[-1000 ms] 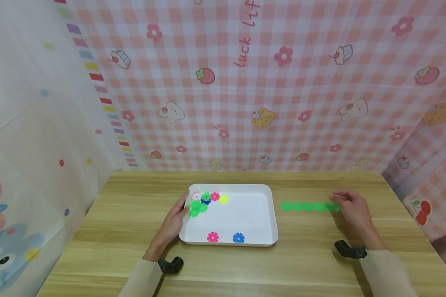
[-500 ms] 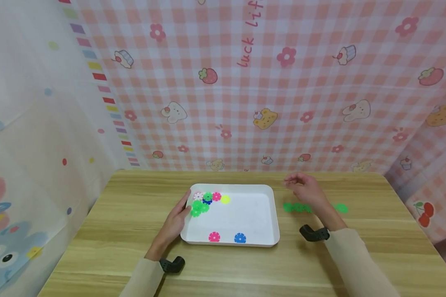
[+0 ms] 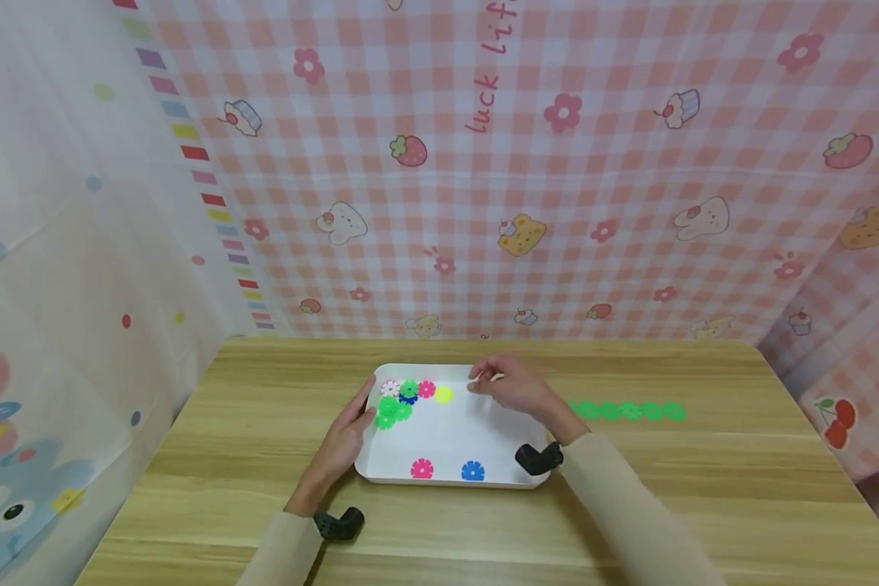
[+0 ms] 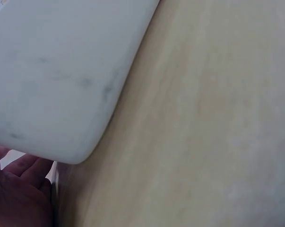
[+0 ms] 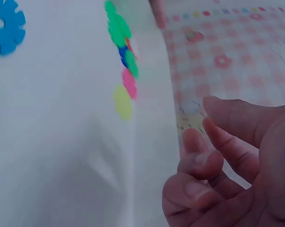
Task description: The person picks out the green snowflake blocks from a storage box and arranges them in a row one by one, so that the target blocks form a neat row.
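Note:
My left hand (image 3: 346, 427) grips the white tray (image 3: 454, 431) by its left side, the thumb over the rim. In the left wrist view this hand (image 4: 21, 198) reaches behind the tray's pale wall (image 4: 62, 109). Over the tray's back right part hovers my right hand (image 3: 516, 387), fingers loosely bent with nothing between them. Notched plastic discs lie inside: a cluster of green discs (image 3: 388, 411) at the back left, a yellow disc (image 3: 443, 395) beside it, a pink disc (image 3: 422, 469) and a blue disc (image 3: 472, 470) along the front wall.
A row of linked green discs (image 3: 631, 411) lies on the wooden table (image 3: 703, 488) right of the tray, its left end partly behind my right forearm. A checked pink cloth (image 3: 483, 187) hangs behind the table.
My right hand has let go of the green row's right end and moved left, past the back of the table, to over the tray. My left hand stays on the tray.

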The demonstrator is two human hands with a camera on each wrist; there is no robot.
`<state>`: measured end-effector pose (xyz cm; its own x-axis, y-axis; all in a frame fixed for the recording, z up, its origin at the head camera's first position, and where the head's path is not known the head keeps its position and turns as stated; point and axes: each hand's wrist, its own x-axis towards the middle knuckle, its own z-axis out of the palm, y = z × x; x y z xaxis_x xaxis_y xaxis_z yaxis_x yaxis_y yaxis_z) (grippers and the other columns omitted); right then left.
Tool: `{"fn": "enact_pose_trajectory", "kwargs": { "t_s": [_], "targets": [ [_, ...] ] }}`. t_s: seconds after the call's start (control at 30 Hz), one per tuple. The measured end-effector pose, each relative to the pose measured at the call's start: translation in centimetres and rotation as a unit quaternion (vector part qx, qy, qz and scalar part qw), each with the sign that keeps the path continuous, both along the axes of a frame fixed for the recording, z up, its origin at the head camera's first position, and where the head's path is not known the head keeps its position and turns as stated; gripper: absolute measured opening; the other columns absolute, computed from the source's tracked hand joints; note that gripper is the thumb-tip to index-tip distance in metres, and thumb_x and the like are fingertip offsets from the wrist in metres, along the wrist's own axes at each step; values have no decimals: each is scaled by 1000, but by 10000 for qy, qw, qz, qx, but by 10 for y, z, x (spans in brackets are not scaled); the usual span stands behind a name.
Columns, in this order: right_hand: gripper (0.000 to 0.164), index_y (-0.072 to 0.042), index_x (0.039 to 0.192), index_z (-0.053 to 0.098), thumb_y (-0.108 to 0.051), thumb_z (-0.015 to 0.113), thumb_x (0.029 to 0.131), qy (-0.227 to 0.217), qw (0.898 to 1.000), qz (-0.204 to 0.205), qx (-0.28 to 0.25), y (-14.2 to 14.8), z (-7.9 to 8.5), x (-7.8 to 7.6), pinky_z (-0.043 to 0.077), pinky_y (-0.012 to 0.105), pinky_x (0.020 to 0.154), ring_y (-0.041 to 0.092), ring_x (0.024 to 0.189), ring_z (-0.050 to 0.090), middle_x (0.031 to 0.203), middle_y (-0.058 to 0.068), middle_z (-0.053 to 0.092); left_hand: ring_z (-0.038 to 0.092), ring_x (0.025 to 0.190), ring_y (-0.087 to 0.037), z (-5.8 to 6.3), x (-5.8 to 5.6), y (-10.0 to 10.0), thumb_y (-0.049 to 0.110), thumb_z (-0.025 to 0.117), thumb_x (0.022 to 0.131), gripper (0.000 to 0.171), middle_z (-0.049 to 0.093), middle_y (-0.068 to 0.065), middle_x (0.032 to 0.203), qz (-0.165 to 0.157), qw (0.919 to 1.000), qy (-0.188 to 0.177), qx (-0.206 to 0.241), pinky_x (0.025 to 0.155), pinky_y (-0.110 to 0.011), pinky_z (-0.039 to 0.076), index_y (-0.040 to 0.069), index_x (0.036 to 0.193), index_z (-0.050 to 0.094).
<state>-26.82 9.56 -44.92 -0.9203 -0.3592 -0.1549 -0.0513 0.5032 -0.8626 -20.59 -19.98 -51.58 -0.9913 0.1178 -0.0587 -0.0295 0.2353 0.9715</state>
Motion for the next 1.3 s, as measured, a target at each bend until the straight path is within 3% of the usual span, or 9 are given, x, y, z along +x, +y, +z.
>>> {"fn": "enact_pose_trajectory", "kwargs": {
  "t_s": [0.2,0.5,0.63,0.87,1.3],
  "targets": [
    [14,-9,102,69,-15,73,89,70,9978,623,232,-36,-6,4,48,26,64,18,80,56,90,3,62,4,153,-20,-1,-1,2,15,31,108,53,12,1,167,-15,10000,-26,6,125,-44,3,22,160,20],
    [24,-10,111,67,-13,74,89,102,9927,1025,631,-75,-16,3,49,29,74,18,86,54,95,1,62,5,153,-21,0,-1,1,16,31,108,53,12,1,167,23,10000,-57,-71,124,-46,5,24,160,21],
    [26,-9,113,66,-7,73,88,151,9911,1188,583,-87,-22,1,46,27,72,16,79,52,86,2,59,6,153,-22,0,-2,1,14,31,108,54,12,-1,167,-8,10000,-67,-40,124,-47,7,24,160,20],
    [31,-9,117,64,-7,74,87,211,9912,1174,576,-97,-30,-2,43,23,65,14,71,50,80,2,56,5,153,-22,1,-2,2,14,31,108,54,11,-1,167,-30,10000,-89,-6,124,-47,8,24,160,20],
    [25,-11,110,68,-8,75,86,225,9925,1022,633,-105,-37,-7,44,28,75,16,80,50,92,1,58,6,153,-24,0,-2,0,15,33,107,54,11,-5,167,11,10000,-97,-11,123,-49,9,23,160,21]
  ]
}}
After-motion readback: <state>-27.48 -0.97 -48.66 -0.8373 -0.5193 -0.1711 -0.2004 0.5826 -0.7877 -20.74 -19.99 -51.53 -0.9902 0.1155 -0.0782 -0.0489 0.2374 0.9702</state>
